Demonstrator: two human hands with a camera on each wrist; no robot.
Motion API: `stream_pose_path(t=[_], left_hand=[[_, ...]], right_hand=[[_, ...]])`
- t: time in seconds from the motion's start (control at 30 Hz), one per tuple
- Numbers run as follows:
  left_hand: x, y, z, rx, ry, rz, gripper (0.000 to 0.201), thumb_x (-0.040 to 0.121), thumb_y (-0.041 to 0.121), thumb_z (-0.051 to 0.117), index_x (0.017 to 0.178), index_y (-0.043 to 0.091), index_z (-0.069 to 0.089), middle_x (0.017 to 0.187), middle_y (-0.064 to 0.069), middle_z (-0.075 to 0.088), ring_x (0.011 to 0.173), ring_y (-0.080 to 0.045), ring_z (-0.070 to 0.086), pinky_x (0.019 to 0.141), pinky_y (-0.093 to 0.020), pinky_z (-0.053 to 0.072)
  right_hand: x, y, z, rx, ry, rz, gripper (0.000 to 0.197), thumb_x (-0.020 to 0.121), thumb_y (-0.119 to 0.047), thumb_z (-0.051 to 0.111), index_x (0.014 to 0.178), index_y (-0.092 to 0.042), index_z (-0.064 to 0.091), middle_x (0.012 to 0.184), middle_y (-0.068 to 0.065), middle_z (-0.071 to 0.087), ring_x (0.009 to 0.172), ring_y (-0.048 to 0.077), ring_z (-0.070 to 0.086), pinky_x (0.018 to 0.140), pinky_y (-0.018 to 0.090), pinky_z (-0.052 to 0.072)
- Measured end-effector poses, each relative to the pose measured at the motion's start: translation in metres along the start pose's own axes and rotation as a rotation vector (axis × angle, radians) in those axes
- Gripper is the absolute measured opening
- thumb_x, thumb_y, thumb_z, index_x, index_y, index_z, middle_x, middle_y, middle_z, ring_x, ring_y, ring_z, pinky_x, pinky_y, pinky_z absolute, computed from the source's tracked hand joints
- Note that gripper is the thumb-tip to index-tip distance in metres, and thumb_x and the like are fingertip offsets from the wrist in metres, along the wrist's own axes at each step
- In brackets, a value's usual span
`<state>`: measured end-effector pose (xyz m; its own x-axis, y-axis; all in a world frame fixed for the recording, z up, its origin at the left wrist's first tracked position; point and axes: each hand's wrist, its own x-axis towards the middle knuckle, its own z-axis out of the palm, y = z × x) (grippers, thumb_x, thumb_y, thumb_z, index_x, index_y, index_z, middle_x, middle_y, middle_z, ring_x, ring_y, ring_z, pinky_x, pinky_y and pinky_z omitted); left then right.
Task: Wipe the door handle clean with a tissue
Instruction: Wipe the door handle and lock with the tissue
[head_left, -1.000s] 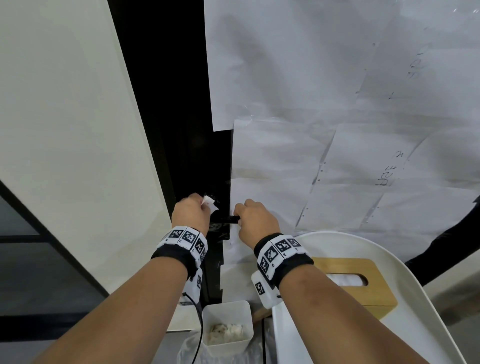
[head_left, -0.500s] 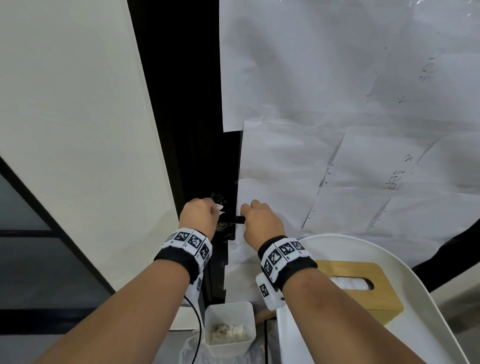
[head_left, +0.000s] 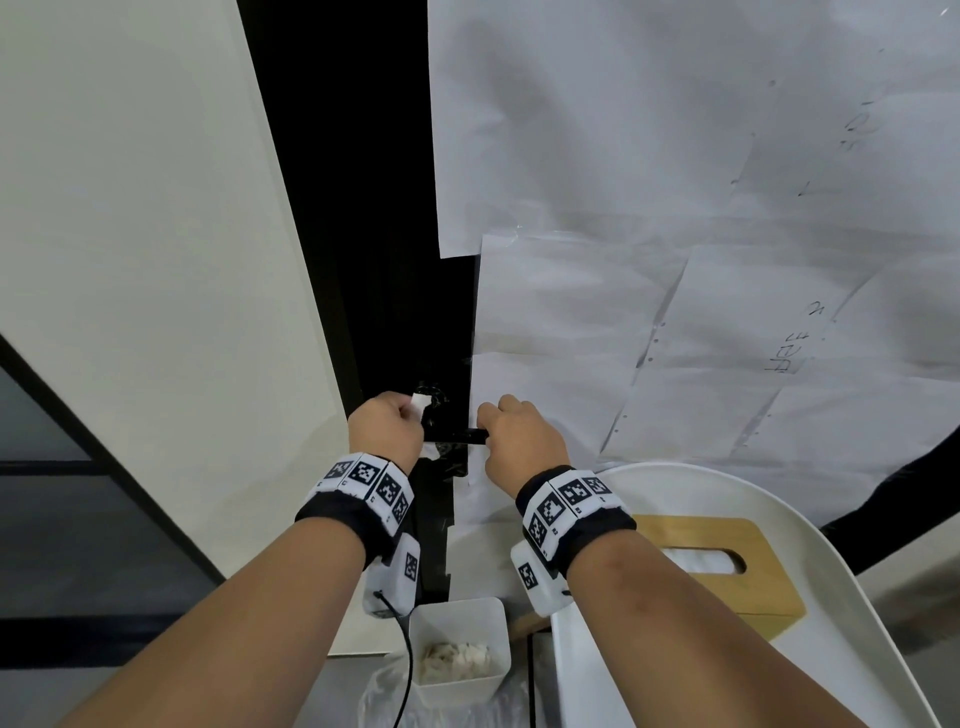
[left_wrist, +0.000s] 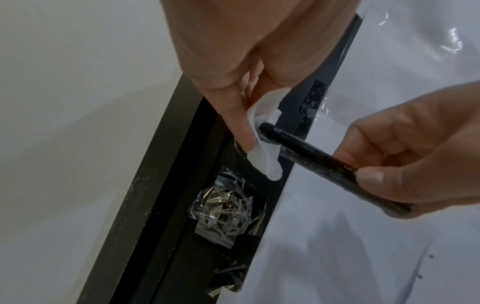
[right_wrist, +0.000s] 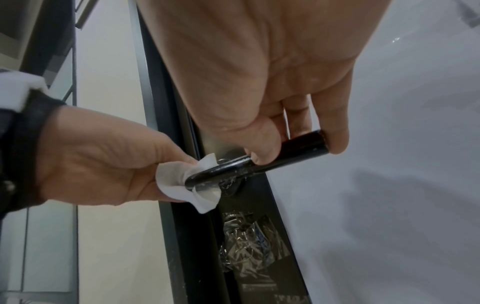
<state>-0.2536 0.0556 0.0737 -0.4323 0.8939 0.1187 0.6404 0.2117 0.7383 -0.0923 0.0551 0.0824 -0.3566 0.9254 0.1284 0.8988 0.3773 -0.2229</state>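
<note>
We find the wiping step under way. Our left hand (left_wrist: 233, 61) pinches a folded white tissue (left_wrist: 265, 144) against the inner end of the black door handle (left_wrist: 319, 160), where the bar meets the dark door edge. Our right hand (right_wrist: 272, 92) curls around the outer end and holds it steady. Pale specks show along the middle of the bar. In our judgement the next move calls for drawing the tissue outward along the bar, with the right hand giving way.

Handle (left_wrist: 309, 152): bare span between tissue (left_wrist: 262, 144) and right hand (left_wrist: 405, 160); frame (left_wrist: 166, 185) crowds the left hand (left_wrist: 233, 51).
</note>
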Motion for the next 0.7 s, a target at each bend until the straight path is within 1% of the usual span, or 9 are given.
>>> stream_pose_path(t=[0.07, 0.13, 0.2, 0.3, 0.37, 0.43, 0.5, 0.6, 0.7], left_hand=[[0.002, 0.0, 0.001, -0.018, -0.034, -0.01, 0.022, 0.091, 0.018, 0.057, 0.107, 0.01, 0.069, 0.097, -0.008, 0.071, 0.093, -0.025, 0.065, 0.073, -0.022, 0.041], [0.003, -0.001, 0.001, -0.058, -0.039, -0.037, 0.021, 0.089, 0.021, 0.06, 0.105, 0.013, 0.071, 0.096, -0.004, 0.072, 0.092, -0.021, 0.065, 0.073, -0.021, 0.04], [0.003, -0.004, -0.001, -0.114, -0.065, -0.072, 0.02, 0.088, 0.023, 0.061, 0.103, 0.015, 0.071, 0.091, -0.002, 0.071, 0.087, -0.019, 0.064, 0.074, -0.022, 0.042], [0.003, -0.013, -0.002, -0.214, -0.164, -0.144, 0.018, 0.089, 0.022, 0.058, 0.099, 0.016, 0.072, 0.088, -0.003, 0.07, 0.085, -0.02, 0.064, 0.078, -0.027, 0.048], [0.004, -0.017, -0.002, -0.327, -0.2, -0.221, 0.014, 0.087, 0.02, 0.057, 0.087, 0.02, 0.071, 0.087, -0.007, 0.071, 0.086, -0.027, 0.067, 0.084, -0.039, 0.055], [0.006, -0.018, 0.0, -0.387, -0.217, -0.263, 0.013, 0.084, 0.018, 0.055, 0.079, 0.019, 0.067, 0.084, -0.012, 0.069, 0.082, -0.03, 0.066, 0.085, -0.049, 0.056], [0.007, -0.013, 0.002, -0.397, -0.228, -0.253, 0.014, 0.085, 0.018, 0.056, 0.074, 0.019, 0.065, 0.082, -0.014, 0.068, 0.079, -0.03, 0.065, 0.085, -0.05, 0.055], [0.01, -0.014, 0.007, -0.427, -0.23, -0.264, 0.017, 0.085, 0.021, 0.059, 0.07, 0.019, 0.066, 0.09, -0.022, 0.071, 0.086, -0.036, 0.069, 0.087, -0.05, 0.055], [0.01, -0.017, 0.009, -0.471, -0.263, -0.28, 0.012, 0.079, 0.029, 0.062, 0.073, 0.02, 0.069, 0.088, -0.015, 0.073, 0.085, -0.032, 0.071, 0.088, -0.05, 0.054]], right_hand=[[0.0, 0.0, 0.0, 0.0, -0.001, 0.002, 0.026, 0.08, 0.0, 0.046, 0.102, -0.011, 0.052, 0.101, 0.008, 0.05, 0.088, 0.024, 0.044, 0.058, 0.032, 0.034], [0.0, 0.0, 0.0, 0.0, 0.0, 0.006, 0.025, 0.079, 0.001, 0.047, 0.101, -0.012, 0.051, 0.1, 0.008, 0.05, 0.084, 0.022, 0.039, 0.058, 0.033, 0.034], [0.002, 0.0, 0.001, -0.006, 0.003, 0.013, 0.025, 0.078, 0.001, 0.048, 0.099, -0.012, 0.051, 0.099, 0.008, 0.05, 0.082, 0.021, 0.037, 0.057, 0.033, 0.034], [0.002, 0.0, 0.003, -0.007, 0.004, 0.015, 0.026, 0.077, 0.001, 0.048, 0.098, -0.013, 0.051, 0.098, 0.007, 0.05, 0.082, 0.021, 0.039, 0.056, 0.032, 0.034], [0.003, -0.001, 0.003, -0.004, 0.002, 0.018, 0.027, 0.077, 0.001, 0.047, 0.099, -0.013, 0.051, 0.097, 0.006, 0.049, 0.081, 0.02, 0.037, 0.057, 0.032, 0.034], [0.003, -0.001, 0.003, -0.004, 0.002, 0.023, 0.027, 0.077, 0.001, 0.047, 0.099, -0.013, 0.051, 0.098, 0.007, 0.05, 0.081, 0.02, 0.035, 0.057, 0.032, 0.035], [0.002, -0.001, 0.002, -0.004, -0.001, 0.022, 0.026, 0.077, 0.001, 0.047, 0.099, -0.013, 0.051, 0.098, 0.007, 0.05, 0.082, 0.021, 0.037, 0.057, 0.033, 0.035], [0.001, -0.002, 0.001, -0.002, -0.008, 0.018, 0.025, 0.079, 0.0, 0.047, 0.1, -0.012, 0.051, 0.099, 0.008, 0.05, 0.087, 0.024, 0.043, 0.058, 0.033, 0.036], [0.001, -0.002, 0.001, -0.003, -0.004, 0.024, 0.025, 0.079, 0.0, 0.047, 0.1, -0.012, 0.05, 0.099, 0.007, 0.05, 0.083, 0.021, 0.037, 0.058, 0.033, 0.035]])
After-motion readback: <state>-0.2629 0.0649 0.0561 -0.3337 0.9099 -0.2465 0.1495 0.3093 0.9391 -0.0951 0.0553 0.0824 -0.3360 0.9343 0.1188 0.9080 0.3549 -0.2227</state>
